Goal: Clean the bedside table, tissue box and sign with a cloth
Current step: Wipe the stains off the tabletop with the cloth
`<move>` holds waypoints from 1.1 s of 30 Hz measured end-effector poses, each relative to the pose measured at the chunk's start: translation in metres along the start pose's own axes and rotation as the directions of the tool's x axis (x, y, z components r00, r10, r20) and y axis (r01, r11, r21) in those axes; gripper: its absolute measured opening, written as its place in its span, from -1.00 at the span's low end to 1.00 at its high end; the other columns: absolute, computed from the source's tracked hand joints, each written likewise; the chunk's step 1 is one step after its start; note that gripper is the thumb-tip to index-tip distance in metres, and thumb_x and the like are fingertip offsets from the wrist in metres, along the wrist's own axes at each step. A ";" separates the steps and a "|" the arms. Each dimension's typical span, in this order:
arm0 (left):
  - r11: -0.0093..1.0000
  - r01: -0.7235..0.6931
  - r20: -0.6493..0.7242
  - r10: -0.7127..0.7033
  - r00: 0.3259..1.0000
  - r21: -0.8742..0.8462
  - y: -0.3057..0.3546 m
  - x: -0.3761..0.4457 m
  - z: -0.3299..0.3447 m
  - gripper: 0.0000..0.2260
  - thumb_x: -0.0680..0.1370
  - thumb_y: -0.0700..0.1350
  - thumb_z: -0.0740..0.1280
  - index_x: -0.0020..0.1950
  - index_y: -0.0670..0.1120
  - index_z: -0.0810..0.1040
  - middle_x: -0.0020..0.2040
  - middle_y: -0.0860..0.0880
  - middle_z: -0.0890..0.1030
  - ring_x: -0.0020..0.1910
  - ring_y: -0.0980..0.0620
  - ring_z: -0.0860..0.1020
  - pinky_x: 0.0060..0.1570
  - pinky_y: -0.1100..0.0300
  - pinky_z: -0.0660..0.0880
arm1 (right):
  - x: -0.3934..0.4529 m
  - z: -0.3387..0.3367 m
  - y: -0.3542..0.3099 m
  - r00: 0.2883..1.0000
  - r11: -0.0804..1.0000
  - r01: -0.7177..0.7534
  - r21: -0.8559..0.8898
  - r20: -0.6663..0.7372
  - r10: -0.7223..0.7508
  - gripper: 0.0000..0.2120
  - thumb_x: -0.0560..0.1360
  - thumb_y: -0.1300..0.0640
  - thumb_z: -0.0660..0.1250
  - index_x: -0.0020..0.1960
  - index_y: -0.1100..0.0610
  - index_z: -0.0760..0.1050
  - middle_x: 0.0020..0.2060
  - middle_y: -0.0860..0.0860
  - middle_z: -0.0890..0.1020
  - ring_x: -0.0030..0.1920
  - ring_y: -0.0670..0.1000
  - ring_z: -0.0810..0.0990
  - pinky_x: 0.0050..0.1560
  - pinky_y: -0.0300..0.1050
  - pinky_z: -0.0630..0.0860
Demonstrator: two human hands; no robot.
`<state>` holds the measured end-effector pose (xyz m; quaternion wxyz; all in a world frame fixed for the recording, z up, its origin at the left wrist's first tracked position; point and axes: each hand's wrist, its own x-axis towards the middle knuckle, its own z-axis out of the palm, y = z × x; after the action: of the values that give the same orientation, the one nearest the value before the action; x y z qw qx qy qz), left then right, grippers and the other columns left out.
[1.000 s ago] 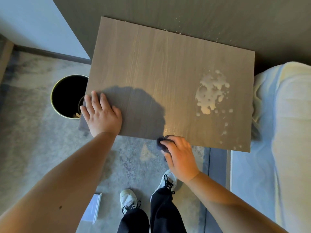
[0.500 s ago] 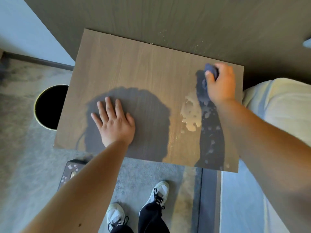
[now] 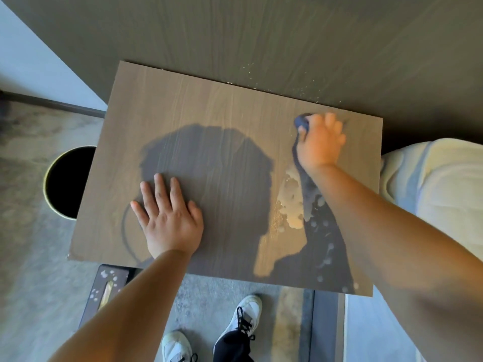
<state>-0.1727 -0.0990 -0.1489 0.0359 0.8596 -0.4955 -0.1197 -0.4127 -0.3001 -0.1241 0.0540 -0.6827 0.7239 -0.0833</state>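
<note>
Wet bedside table (image 3: 209, 105), cloth (image 3: 301, 122) under right hand (image 3: 320, 145).

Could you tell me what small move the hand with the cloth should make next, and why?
Probably draw the right hand and its cloth back toward the person across the wet patch: that spill is unwiped, and the left hand braces the bedside table.

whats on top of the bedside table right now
On the bedside table: the left hand flat, the right hand gripping a dark cloth, and a pale spill. The right forearm hides part of it.
</note>
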 end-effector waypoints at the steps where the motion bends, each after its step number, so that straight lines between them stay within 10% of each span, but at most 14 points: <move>1: 1.000 0.000 0.002 0.000 1.000 0.001 0.000 0.000 -0.001 -0.43 0.53 0.05 0.09 0.51 -0.12 0.26 0.57 -0.18 0.15 0.55 -0.24 0.01 0.47 -0.28 -0.09 | -0.012 0.001 -0.005 0.997 0.997 0.079 0.013 0.020 -0.080 -0.78 0.55 0.07 0.25 0.16 0.11 0.49 0.15 0.15 0.47 0.18 0.22 0.40 0.10 0.13 0.33; 7: 1.000 -0.008 -0.017 0.008 1.000 0.000 -0.001 0.000 -0.001 -0.44 0.53 0.06 0.08 0.50 -0.13 0.27 0.56 -0.20 0.17 0.54 -0.26 0.03 0.46 -0.30 -0.06 | -0.034 -0.009 0.007 0.896 0.905 0.413 0.105 0.131 -0.424 -0.79 0.56 0.12 0.26 0.15 0.16 0.51 0.13 0.14 0.49 0.16 0.20 0.41 0.09 0.07 0.28; 33: 0.999 -0.040 -0.027 0.039 0.999 -0.013 -0.003 0.000 0.005 -0.45 0.55 0.04 0.08 0.52 -0.11 0.23 0.57 -0.18 0.16 0.55 -0.27 0.01 0.47 -0.27 -0.09 | -0.239 0.016 -0.008 0.860 0.856 0.498 0.137 0.052 -0.508 -0.79 0.36 0.16 0.39 -0.02 0.11 0.50 -0.01 0.06 0.53 0.02 0.12 0.45 -0.03 0.03 0.29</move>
<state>-0.1713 -0.0977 -0.1539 0.0506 0.8509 -0.5110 -0.1109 -0.3871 -0.0629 -0.1467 0.1022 -0.8467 0.5109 -0.1078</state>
